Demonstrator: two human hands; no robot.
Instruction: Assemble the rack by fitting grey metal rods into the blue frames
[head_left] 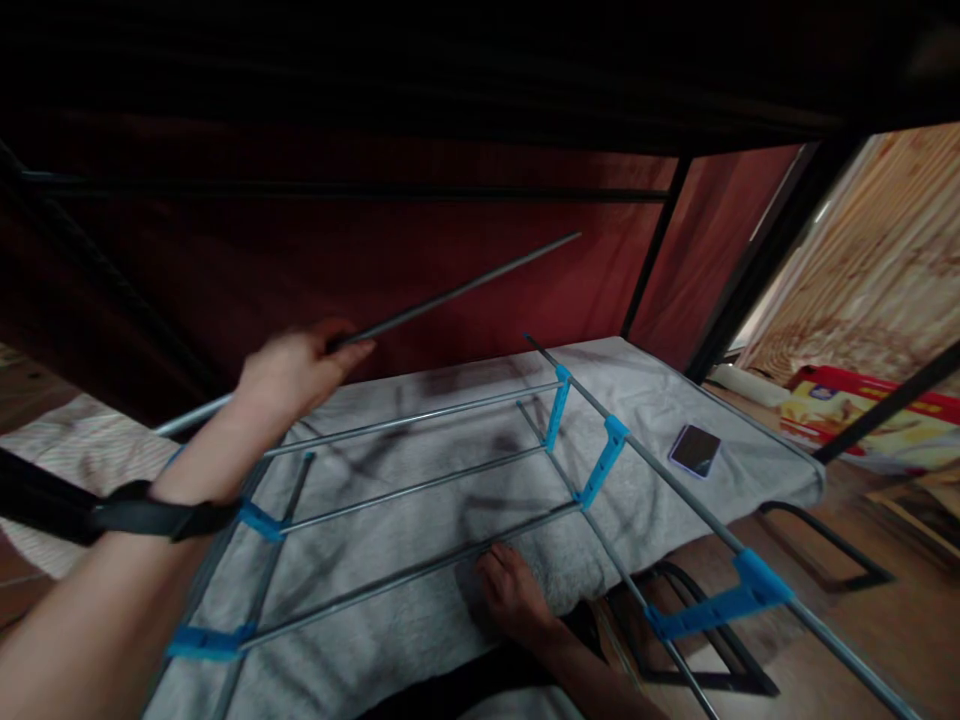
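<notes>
My left hand (pixel 300 370), with a black band on the wrist, is closed around a thin grey metal rod (pixel 465 287). The rod slants up to the right above a frame of metal tubes joined by blue plastic connectors (pixel 606 462). Its other end shows left of my wrist. Low in the middle, my right hand (pixel 514 592) has its fingers curled beside the frame's nearest crossbar (pixel 405 577). Whether those fingers pinch anything is hidden. More blue connectors (pixel 206 642) join the tubes at the left, partly behind my left forearm.
The frame lies over a grey cloth-covered bed (pixel 637 380). A phone (pixel 696 450) lies on the cloth to the right. Black metal posts (pixel 658 245) and bars enclose the space, with a dark red panel (pixel 420 260) behind. A red and yellow box (pixel 870 415) stands at right.
</notes>
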